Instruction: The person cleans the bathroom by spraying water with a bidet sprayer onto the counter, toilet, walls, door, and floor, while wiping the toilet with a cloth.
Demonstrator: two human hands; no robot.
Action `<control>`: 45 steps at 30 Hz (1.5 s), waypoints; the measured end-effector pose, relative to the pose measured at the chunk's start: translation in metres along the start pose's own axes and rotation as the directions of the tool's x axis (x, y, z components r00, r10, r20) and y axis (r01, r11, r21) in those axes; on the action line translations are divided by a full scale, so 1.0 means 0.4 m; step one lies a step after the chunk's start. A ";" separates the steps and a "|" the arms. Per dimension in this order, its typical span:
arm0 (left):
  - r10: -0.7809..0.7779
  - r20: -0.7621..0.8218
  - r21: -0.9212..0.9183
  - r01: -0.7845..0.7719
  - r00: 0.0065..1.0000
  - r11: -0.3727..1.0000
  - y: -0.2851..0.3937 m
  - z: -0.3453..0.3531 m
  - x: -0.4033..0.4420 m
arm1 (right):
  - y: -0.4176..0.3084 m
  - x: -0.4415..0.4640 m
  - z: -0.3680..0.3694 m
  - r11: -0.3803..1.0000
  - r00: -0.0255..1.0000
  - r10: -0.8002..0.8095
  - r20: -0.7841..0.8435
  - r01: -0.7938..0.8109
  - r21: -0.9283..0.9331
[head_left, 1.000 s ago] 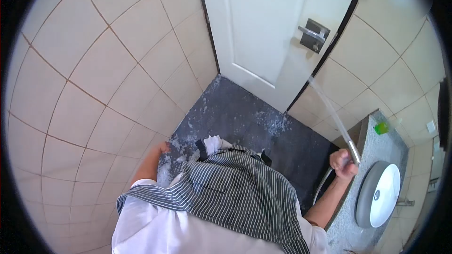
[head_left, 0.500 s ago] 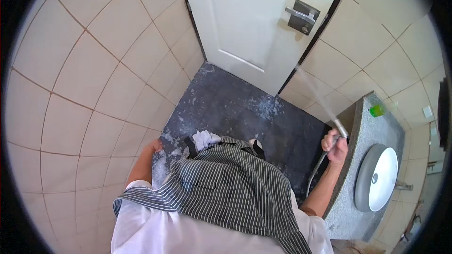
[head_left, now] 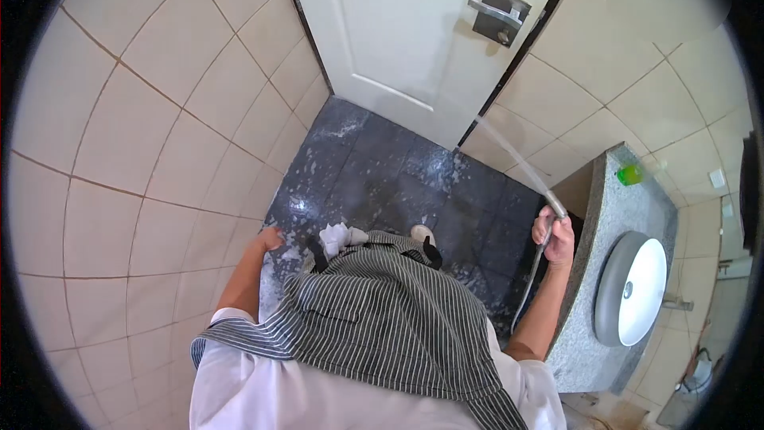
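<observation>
The right hand (head_left: 555,239) grips a slim, shiny silver metal spray nozzle (head_left: 557,205), emitting a whitish water jet (head_left: 513,153), near a speckled grey stone counter (head_left: 609,205); whether the left hand (head_left: 272,238) is closed is unclear.

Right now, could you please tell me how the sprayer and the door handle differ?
The sprayer is held in the right grip; the door handle is mounted on the door. The sprayer emits a jet of water; the door handle doesn't. Both look silvery and elongated.
</observation>
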State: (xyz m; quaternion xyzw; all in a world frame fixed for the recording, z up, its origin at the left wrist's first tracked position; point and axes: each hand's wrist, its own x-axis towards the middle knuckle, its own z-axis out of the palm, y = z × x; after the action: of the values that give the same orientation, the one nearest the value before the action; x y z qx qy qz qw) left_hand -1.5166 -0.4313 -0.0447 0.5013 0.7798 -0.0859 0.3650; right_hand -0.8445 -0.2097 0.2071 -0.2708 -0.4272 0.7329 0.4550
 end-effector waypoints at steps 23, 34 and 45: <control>-0.163 0.073 -0.086 0.169 0.984 0.982 -0.034 -0.022 -0.118 | 0.106 0.125 0.002 0.987 0.986 -0.045 0.159 0.020 0.158; -0.041 0.075 -0.052 0.045 0.996 0.998 -0.031 0.017 -0.051 | 0.104 0.160 0.065 0.988 0.966 0.046 0.253 -0.081 0.132; 0.026 0.030 -0.028 -0.025 0.999 0.999 -0.086 0.041 -0.037 | 0.065 0.094 0.012 0.989 0.989 -0.143 0.029 0.142 0.041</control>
State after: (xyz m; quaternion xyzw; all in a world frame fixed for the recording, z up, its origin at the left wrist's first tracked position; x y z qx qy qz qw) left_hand -1.5345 -0.4667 -0.0549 0.5047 0.7689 -0.0779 0.3849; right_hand -0.8760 -0.1836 0.1865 -0.2187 -0.4383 0.7109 0.5046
